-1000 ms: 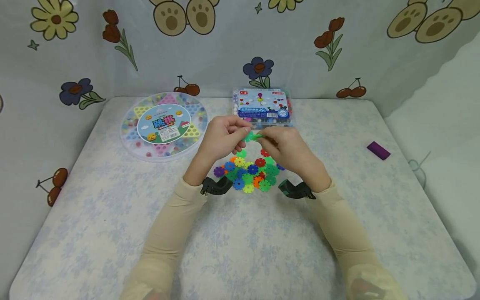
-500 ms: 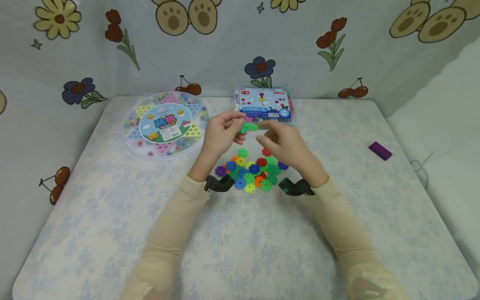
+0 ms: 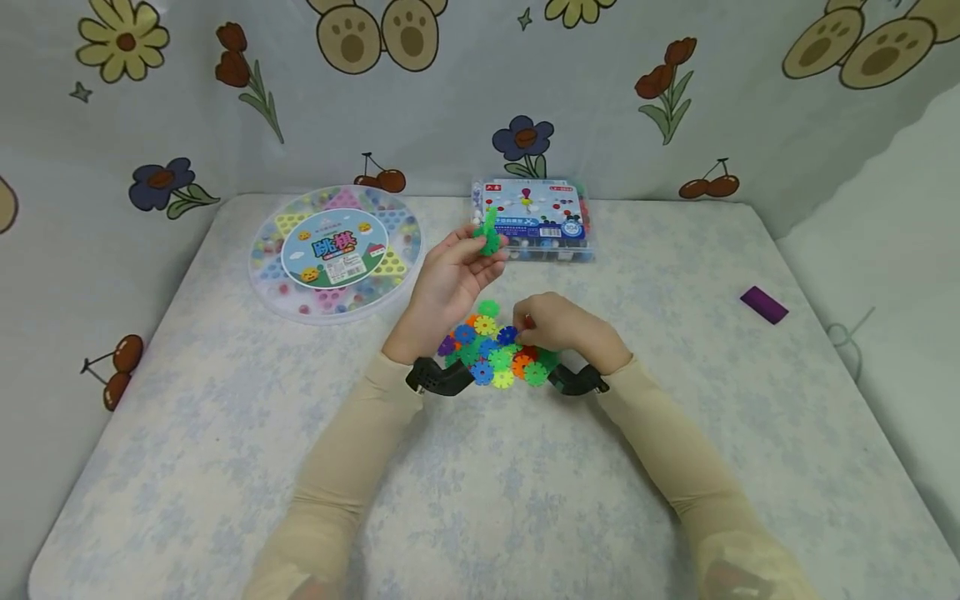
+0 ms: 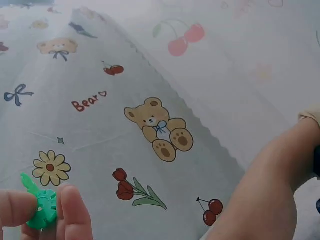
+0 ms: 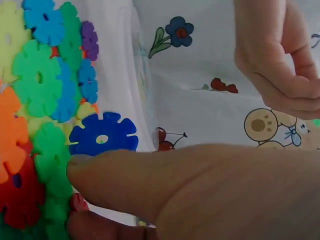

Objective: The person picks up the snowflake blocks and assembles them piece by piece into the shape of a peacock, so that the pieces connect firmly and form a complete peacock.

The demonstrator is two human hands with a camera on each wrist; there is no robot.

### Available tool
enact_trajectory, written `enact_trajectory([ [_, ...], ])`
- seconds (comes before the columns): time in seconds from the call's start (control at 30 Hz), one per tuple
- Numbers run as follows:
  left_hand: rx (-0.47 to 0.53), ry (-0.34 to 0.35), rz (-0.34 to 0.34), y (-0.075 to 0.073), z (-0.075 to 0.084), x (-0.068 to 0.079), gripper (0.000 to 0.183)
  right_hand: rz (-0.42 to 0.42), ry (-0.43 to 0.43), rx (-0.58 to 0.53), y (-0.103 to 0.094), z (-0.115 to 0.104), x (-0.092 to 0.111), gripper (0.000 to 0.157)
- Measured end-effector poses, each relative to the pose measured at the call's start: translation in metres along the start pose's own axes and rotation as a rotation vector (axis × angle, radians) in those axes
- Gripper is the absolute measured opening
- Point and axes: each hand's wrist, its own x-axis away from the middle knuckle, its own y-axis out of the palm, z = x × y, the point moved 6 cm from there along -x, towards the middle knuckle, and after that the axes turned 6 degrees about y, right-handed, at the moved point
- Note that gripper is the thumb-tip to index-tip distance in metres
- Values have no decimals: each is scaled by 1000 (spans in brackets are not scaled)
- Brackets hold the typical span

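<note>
My left hand (image 3: pixel 448 283) is raised in front of the flat box and pinches joined green snowflake discs (image 3: pixel 489 235) between thumb and fingers. In the left wrist view, one green disc (image 4: pixel 46 207) faces the camera and another piece sticks up from it at an angle. My right hand (image 3: pixel 564 325) is down at the right side of the loose pile of snowflake discs (image 3: pixel 501 358), fingers bent. Its thumb (image 5: pixel 115 175) lies right by a dark blue disc (image 5: pixel 102 137). A bit of red disc (image 5: pixel 78 202) shows between thumb and finger; I cannot tell whether it is gripped.
A round Chinese checkers set (image 3: pixel 333 250) lies at the back left of the table. Behind the left hand lies a clear box (image 3: pixel 536 217) with a blue label and coloured balls. A purple block (image 3: pixel 764 305) rests at the right. Patterned cloth (image 3: pixel 450 100) hangs behind.
My right hand has let go of the green discs and come down to the pile. The left hand has turned, keeping the green discs, which now point upward.
</note>
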Motion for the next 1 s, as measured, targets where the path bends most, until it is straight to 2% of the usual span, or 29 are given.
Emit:
enact_trajectory([
  [0.13, 39, -26, -3, 3, -2, 2, 12, -24, -87, -92, -4, -1, 6, 17],
  [0.23, 3, -8, -6, 3, -2, 3, 16, 39, -98, -108, -7, -3, 6, 6],
  [0.27, -12, 1, -5, 3, -1, 3, 17, 62, -89, -107, -7, -4, 4, 10],
  [0.37, -43, 28, -2, 2, 0, 4, 19, 121, -59, -56, 0, -8, -3, 37],
  [0.43, -52, 37, -1, 2, 0, 5, 20, 148, -43, -9, 6, -10, -8, 44],
  [0.5, -58, 43, 3, 2, 0, 5, 21, 173, -38, 25, 9, -10, -10, 41],
  [0.57, -75, 48, 12, 2, 0, 4, 20, 187, -51, 23, 9, -10, -10, 30],
  [0.63, -106, 54, 27, 1, 0, 4, 19, 192, -91, -12, 4, -9, -7, 18],
  [0.7, -166, 73, 50, -1, 1, 5, 17, 226, -119, -89, -9, -9, 2, 9],
  [0.77, -245, 104, 65, -2, 2, 6, 15, 327, -156, -186, -29, -10, 16, 8],
  [0.87, -353, 141, 56, 0, 2, 8, 12, 551, -228, -326, -60, -15, 45, 11],
  [0.93, -404, 159, 28, 3, 2, 9, 12, 693, -310, -339, -72, -22, 61, 8],
  [1.0, -439, 170, -2, 6, 3, 10, 12, 791, -396, -303, -78, -30, 72, 5],
])
